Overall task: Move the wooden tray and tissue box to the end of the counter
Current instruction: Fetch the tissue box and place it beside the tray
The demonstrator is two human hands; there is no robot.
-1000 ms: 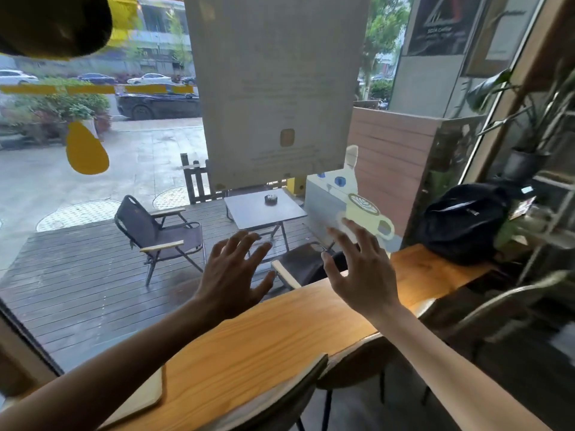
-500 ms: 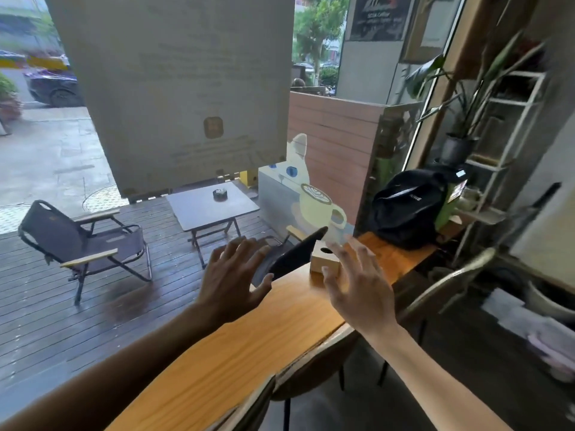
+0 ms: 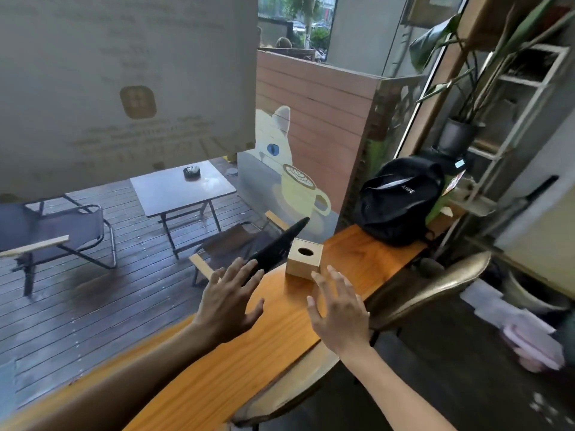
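A small wooden tissue box (image 3: pixel 303 259) with an oval hole on top stands on the orange wooden counter (image 3: pixel 236 362), close to the window. Just left of it a dark flat tray (image 3: pixel 278 247) leans tilted against the glass. My left hand (image 3: pixel 228 301) hovers open over the counter, its fingertips in front of the tray's lower end. My right hand (image 3: pixel 337 309) is open too, fingers spread, a short way in front of the tissue box and apart from it. Neither hand holds anything.
A black backpack (image 3: pixel 401 197) sits at the counter's far end. A curved-back chair (image 3: pixel 429 284) stands against the counter's right edge. A potted plant (image 3: pixel 457 135) and a white shelf rack (image 3: pixel 510 119) stand beyond. The window runs along the left.
The view has swung right along the counter, so the tissue box and the leaning tray came into sight. Both hands stayed open and now sit closer to them.
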